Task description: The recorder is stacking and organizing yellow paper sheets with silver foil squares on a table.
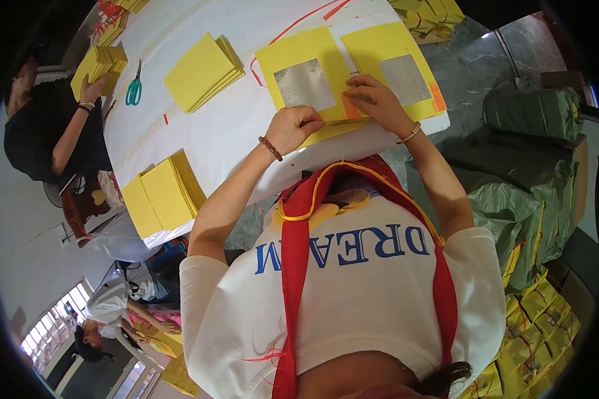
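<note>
Creasing risk near the white-covered table's [246,166] front edge
The flat yellow panel [313,50] with a silver rectangular patch [306,85] lies under the curled left hand [296,125], fingers bunched together (pinching or not, I cannot tell); the right hand [378,105] has loosely parted fingers beside an orange strip [348,108]. Uneven pressure could skew it.

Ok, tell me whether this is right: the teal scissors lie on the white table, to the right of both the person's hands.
No, the side is wrong: in the head view, the teal scissors lie on the white table, to the left of both the person's left hand and right hand.
</note>
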`<action>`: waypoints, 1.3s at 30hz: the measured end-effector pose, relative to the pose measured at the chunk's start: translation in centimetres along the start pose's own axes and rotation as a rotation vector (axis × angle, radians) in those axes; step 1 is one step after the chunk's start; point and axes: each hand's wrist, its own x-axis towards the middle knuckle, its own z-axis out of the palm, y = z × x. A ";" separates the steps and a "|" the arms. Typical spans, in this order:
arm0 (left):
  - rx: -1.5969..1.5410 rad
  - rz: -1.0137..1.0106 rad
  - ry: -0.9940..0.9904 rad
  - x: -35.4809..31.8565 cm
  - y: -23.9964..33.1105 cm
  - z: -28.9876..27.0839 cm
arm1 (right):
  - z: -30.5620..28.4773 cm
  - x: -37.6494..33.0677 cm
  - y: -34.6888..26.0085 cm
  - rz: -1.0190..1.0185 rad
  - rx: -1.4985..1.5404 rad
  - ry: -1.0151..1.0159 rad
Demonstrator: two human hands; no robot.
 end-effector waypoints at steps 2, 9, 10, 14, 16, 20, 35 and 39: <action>0.006 -0.002 0.004 0.0 0.1 0.0 | 0.0 0.0 -0.1 -0.008 -0.004 0.000; 0.013 -0.036 -0.017 0.2 0.2 -0.1 | -0.5 -0.1 0.2 0.087 0.201 -0.046; 0.013 -0.036 -0.016 0.3 0.1 -0.1 | -0.6 -0.1 0.2 0.106 0.232 -0.054; -0.153 -0.020 0.038 0.4 -1.6 0.1 | -1.2 -0.4 0.4 0.029 0.378 -0.101; -0.280 -0.042 0.057 0.7 -1.9 -0.5 | -1.0 -0.5 -0.2 -0.119 -0.055 -0.067; -0.472 -0.076 -0.066 0.4 -1.8 -2.5 | -0.2 -0.2 -0.1 -0.047 -0.035 -0.059; 0.354 0.362 0.307 -1.5 -4.8 -2.7 | 0.2 0.4 -0.1 -0.070 0.067 0.090; 0.462 0.435 0.351 -1.0 -5.4 -2.6 | -0.2 0.5 -0.8 -0.025 0.139 0.103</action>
